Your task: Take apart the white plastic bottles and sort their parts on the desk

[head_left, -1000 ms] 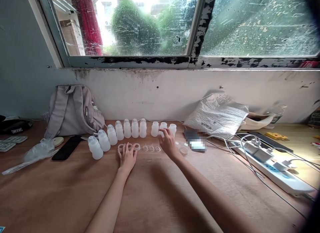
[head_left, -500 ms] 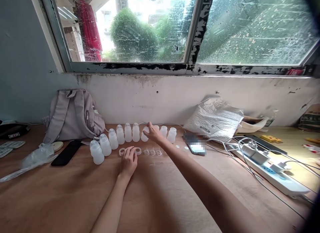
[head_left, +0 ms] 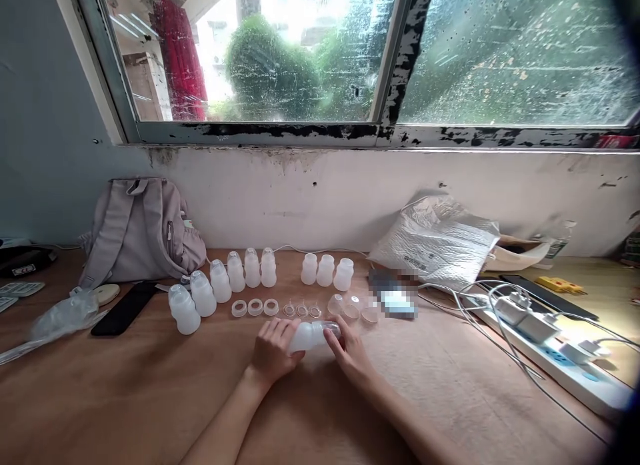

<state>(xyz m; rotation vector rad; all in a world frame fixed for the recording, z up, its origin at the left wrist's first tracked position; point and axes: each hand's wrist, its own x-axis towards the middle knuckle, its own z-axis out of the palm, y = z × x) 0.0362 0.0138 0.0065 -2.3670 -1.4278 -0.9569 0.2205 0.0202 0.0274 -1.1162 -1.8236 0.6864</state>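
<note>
A frosted white baby bottle (head_left: 306, 337) lies on its side between my hands, low over the table. My left hand (head_left: 275, 348) is wrapped round its base. The fingers of my right hand (head_left: 349, 345) grip the clear cap (head_left: 330, 328) at its other end. Just behind them is a row of white rings (head_left: 255, 307), then teat-like clear pieces (head_left: 302, 310) and clear domed caps (head_left: 351, 309). Capped bottles (head_left: 220, 280) stand in a curved row at the left. Three bottles without caps (head_left: 325, 270) stand at the back, right of a gap.
A grey backpack (head_left: 143, 232), a black phone (head_left: 124, 310) and a plastic bag (head_left: 65, 315) are at the left. To the right sit a lit phone (head_left: 397, 298), a silver pouch (head_left: 440, 238) and a power strip (head_left: 565, 358) with tangled cables.
My right hand has come back from the rear row, and a bottle there is gone from its place. My left hand has left the rings. Both hands now hold a bottle near me.
</note>
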